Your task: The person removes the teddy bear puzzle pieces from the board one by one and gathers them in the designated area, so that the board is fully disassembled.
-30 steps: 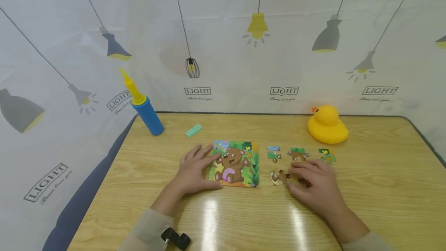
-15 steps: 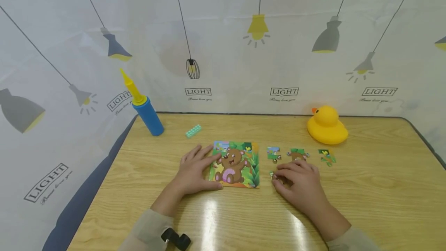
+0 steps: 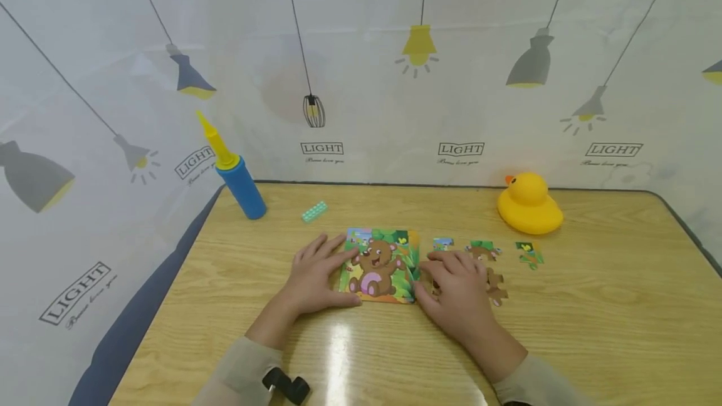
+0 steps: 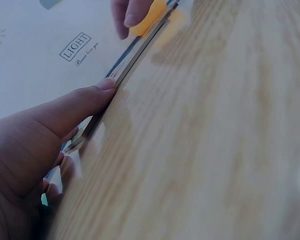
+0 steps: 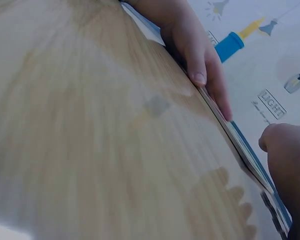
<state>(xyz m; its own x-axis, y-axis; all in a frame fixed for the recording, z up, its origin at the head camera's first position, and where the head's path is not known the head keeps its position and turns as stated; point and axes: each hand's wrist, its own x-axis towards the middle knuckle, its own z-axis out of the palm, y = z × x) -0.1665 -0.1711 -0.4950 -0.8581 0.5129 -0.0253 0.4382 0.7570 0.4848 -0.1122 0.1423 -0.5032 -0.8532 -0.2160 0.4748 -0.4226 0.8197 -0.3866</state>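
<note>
A square bear picture puzzle (image 3: 376, 268) lies flat on the table. My left hand (image 3: 316, 277) rests spread over its left side, with the thumb (image 4: 90, 97) along the near edge. My right hand (image 3: 457, 287) reaches the picture's right edge, its fingertips at or just beside it; whether they touch is unclear. A loose bear puzzle piece (image 3: 496, 287) shows beside the right hand, and another lies partly hidden beneath it. Behind them is a row of pieces: a blue-and-green one (image 3: 443, 244), a brown-and-green one (image 3: 482, 249) and one with a yellow bird (image 3: 529, 254).
A yellow rubber duck (image 3: 530, 204) sits at the back right of the wooden table (image 3: 609, 306). At the back left stands a blue-and-yellow hand pump (image 3: 241, 187), with a mint-coloured studded brick (image 3: 314, 212) to its right. A printed curtain hangs behind.
My right hand has moved left from the loose pieces to the picture's right edge, uncovering the bear piece on the right. My left hand has stayed in place.
</note>
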